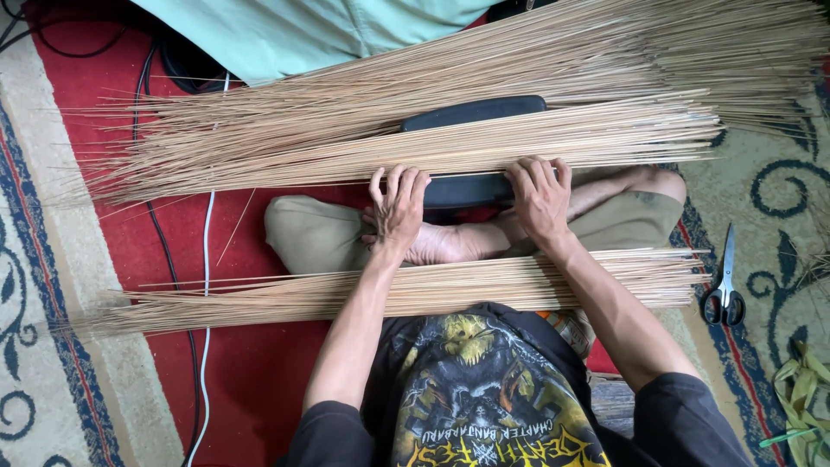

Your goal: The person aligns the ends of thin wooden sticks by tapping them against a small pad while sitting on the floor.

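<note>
Now | both hands (398,207) (538,197) on stick bundle (415,143) | fingertips touching near edge

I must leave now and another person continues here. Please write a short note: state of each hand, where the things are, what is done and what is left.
Left hand: open, fingers on the near edge of the far stick pile.
Right hand: open, on the same edge.
The far pile lies across a black board over the crossed legs.
Done: a smaller bundle lies across the lap.
Left: the far pile is much bigger.
Scissors lie on the carpet at the right.
</note>
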